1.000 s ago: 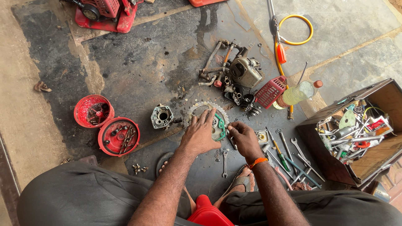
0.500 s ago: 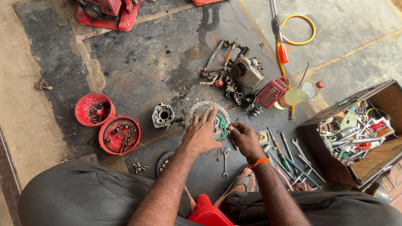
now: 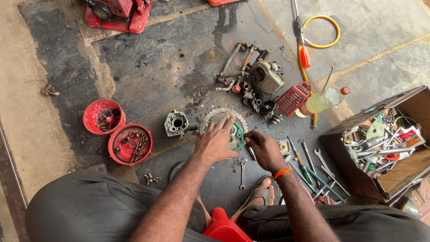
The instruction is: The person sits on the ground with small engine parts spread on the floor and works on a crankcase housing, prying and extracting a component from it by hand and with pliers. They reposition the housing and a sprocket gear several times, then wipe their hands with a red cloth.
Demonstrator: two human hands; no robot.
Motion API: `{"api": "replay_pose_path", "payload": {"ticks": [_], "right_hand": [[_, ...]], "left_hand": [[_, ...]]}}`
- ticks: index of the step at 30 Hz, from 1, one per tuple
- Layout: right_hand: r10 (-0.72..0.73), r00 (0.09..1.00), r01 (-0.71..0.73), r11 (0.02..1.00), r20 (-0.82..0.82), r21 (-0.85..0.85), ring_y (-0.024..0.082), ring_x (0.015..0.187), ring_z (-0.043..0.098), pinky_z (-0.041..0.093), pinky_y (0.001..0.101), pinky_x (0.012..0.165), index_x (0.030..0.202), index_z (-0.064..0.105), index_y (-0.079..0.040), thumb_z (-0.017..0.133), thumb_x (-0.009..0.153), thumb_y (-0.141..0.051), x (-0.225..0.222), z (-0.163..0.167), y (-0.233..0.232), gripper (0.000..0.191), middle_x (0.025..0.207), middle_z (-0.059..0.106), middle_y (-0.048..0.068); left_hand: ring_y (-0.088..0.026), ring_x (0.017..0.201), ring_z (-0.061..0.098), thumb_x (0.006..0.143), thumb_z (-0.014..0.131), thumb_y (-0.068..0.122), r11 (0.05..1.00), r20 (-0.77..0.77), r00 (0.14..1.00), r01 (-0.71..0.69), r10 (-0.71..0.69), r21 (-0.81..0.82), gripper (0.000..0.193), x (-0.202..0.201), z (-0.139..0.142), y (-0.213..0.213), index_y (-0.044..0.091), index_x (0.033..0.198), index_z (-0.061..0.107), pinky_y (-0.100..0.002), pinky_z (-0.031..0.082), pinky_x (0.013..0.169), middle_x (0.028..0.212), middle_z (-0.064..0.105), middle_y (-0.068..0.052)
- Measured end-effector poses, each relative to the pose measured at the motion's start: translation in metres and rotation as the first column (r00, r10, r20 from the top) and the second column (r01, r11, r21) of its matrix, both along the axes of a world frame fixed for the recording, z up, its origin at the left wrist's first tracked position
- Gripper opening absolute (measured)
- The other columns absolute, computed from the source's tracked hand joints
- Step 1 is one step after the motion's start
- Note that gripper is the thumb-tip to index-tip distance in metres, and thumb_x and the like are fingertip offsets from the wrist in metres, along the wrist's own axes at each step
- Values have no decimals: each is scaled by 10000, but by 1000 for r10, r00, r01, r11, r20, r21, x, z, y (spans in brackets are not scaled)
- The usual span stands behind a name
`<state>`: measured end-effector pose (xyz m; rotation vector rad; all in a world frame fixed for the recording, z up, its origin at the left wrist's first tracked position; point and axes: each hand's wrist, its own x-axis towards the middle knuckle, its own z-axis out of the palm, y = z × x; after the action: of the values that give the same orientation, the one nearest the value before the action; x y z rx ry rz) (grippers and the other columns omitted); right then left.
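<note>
My left hand (image 3: 217, 142) lies flat, fingers spread, on a round toothed metal part (image 3: 214, 116) with a green gasket (image 3: 238, 132) at its right side, pressing it onto the dark oily floor. My right hand (image 3: 265, 149) is just right of it, fingers pinched on a small metal tool (image 3: 251, 153) whose tip is at the gasket's edge. An orange band is around my right wrist. A small grey engine cylinder (image 3: 176, 123) sits just left of the toothed part.
Two red round covers (image 3: 130, 143) with small parts lie at left. A dismantled engine block (image 3: 266, 76), red grille (image 3: 293, 98), plastic bottle (image 3: 323, 100) and yellow hose (image 3: 319, 31) lie behind. Wrenches and screwdrivers (image 3: 309, 168) lie at right, beside a wooden toolbox (image 3: 380, 143). My sandalled foot (image 3: 260, 197) is below.
My left hand has slid slightly forward over the toothed part, its fingers now spread flat. My right hand stays pinched at the gasket's edge.
</note>
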<state>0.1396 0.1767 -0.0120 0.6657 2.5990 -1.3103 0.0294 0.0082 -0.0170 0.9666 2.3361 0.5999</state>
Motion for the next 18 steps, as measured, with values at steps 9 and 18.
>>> {"api": "replay_pose_path", "payload": {"ticks": [9,18], "right_hand": [[46,995,-29,982,-89,186,354,826,724,551,443,738,1055,673,-57,624,992,-238,-4,8,-8,198,902,744,165],[15,999,-5,979,-49,204,369,833,726,552,459,731,1039,657,-73,643,963,-234,10,8,-12,179,893,736,171]], "left_hand": [[-496,1414,391,631,962,408,1000,-32,999,-16,15,-27,1261,1,12,0,198,1605,189,-539,443,1125,1599,360,-144],[-404,1160,667,620,929,377,997,18,996,-83,83,-7,1275,4,14,1,142,1631,189,-468,586,970,1575,402,-201]]}}
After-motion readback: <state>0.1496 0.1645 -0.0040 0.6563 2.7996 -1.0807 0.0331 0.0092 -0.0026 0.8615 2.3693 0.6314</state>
